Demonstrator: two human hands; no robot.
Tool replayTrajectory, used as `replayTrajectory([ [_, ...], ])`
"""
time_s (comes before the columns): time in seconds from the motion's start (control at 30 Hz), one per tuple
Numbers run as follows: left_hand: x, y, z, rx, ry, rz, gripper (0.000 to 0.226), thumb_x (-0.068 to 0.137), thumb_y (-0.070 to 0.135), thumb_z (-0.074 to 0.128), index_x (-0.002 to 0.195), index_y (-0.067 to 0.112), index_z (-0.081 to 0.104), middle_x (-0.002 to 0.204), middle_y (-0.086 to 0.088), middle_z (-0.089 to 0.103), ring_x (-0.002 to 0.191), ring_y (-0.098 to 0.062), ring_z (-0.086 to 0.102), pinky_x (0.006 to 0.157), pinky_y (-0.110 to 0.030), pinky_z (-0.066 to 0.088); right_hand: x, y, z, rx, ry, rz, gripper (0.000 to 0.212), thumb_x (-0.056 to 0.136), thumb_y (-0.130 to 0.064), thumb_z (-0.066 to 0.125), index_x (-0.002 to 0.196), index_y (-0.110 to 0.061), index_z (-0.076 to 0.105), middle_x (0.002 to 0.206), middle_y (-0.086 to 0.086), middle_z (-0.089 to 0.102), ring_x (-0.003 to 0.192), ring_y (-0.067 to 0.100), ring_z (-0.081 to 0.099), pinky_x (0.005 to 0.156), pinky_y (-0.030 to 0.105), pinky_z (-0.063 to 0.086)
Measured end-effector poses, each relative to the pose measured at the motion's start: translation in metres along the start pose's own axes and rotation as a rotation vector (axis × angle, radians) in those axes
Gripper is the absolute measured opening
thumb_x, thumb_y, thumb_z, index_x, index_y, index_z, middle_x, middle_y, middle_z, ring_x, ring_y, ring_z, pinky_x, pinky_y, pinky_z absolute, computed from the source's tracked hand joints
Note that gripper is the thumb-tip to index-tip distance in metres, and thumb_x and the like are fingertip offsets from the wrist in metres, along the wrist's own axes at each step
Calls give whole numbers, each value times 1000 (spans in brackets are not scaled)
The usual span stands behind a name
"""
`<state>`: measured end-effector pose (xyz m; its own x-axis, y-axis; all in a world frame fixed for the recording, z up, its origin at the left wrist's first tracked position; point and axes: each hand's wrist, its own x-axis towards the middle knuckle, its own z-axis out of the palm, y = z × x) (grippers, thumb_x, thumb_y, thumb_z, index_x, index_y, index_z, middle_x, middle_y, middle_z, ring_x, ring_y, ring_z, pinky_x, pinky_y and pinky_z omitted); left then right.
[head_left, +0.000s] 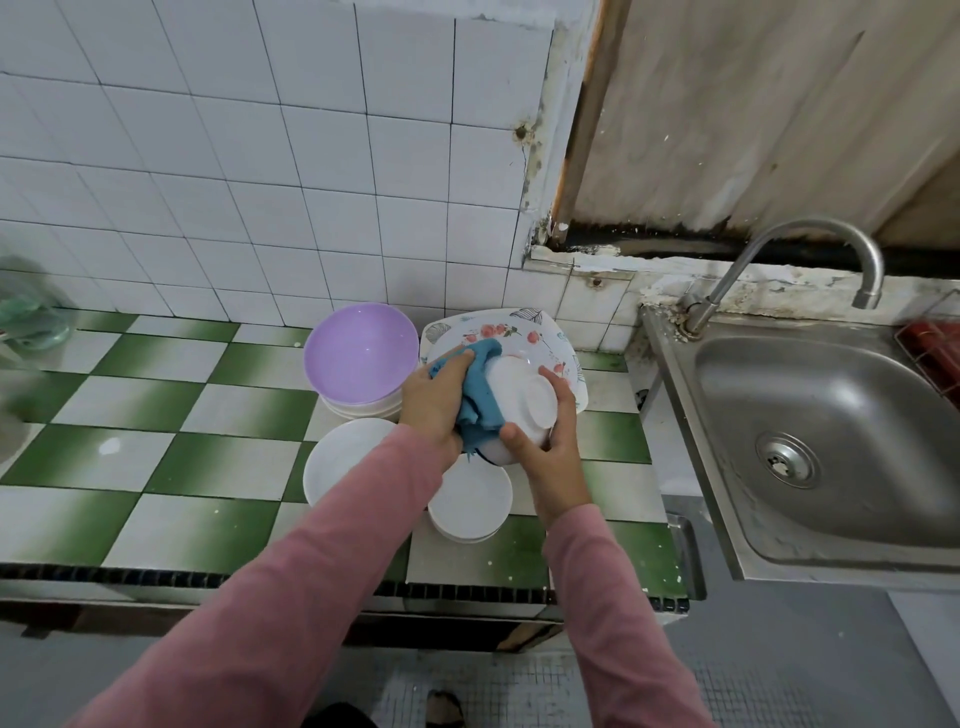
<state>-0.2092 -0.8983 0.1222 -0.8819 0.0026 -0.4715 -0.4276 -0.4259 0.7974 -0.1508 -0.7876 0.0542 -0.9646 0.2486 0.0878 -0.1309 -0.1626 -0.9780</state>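
Head view: gripping one blue cloth (480, 397) bunched in the left hand (435, 402), fingers curled tight round it, pressing it against the side of one white bowl (522, 397). Cupping that bowl in the right hand (551, 439), thumb and fingers curled round its base, tipped on its side above the checked counter (182, 415), well left of the sink (841, 415). Far side: one purple bowl (358, 351) atop a white stack, two patterned plates (524, 330) overlapping. Nearer, under the wrists: two white stacks (470, 501), number in each impossible to tell. Far right: one tap (810, 244).
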Motion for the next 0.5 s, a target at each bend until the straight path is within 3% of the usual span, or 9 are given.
replayTrajectory([
  [0.07,-2,4,0,42,-37,-60,16,91,25,66,102,13,67,85,-6,69,74,-21,65,52,-27,54,0,-1,0,48,-13,55,84,58,-49,88,130,-48,44,146,0,45,136,26,46,106,51,47],
  [0.13,-3,7,0,81,-120,-121,22,90,32,66,102,15,71,89,-6,72,80,-22,67,62,-31,56,-1,-1,3,200,4,179,91,48,-55,94,126,-49,46,142,4,49,131,32,51,98,55,52],
  [0.2,-6,8,-1,93,-209,-165,31,90,36,62,111,15,71,95,-5,72,84,-21,67,72,-35,56,0,-3,6,421,0,295,99,48,-56,94,133,-39,46,141,8,53,126,33,56,87,53,57],
  [0.27,-10,9,-1,60,-217,-142,28,93,35,59,111,16,70,90,-3,71,76,-18,67,73,-35,54,0,-10,6,630,-11,373,99,60,-60,87,142,-22,45,134,14,60,118,34,61,86,49,58],
  [0.33,-10,6,-3,14,-157,-7,24,96,30,57,113,16,67,89,-2,72,74,-16,69,69,-33,56,0,-13,3,816,23,508,85,74,-65,71,137,-12,52,124,18,66,111,36,64,94,53,54],
  [0.37,-8,3,-5,33,-114,113,25,97,28,57,118,16,65,97,-2,72,82,-17,70,71,-34,58,0,-12,1,891,37,571,82,79,-68,63,137,-11,54,126,20,65,116,40,62,99,58,49],
  [0.43,-6,-2,-7,201,-65,387,29,98,30,58,126,23,60,118,1,67,104,-18,66,87,-35,57,1,-8,-2,963,29,641,85,80,-73,55,139,-12,53,136,25,58,126,47,53,106,66,39],
  [0.5,-9,-9,-8,436,-87,630,32,98,33,57,131,30,56,128,7,62,114,-14,61,96,-30,53,1,-8,2,989,10,646,89,76,-77,56,139,-15,54,137,25,57,126,46,53,104,65,41],
])
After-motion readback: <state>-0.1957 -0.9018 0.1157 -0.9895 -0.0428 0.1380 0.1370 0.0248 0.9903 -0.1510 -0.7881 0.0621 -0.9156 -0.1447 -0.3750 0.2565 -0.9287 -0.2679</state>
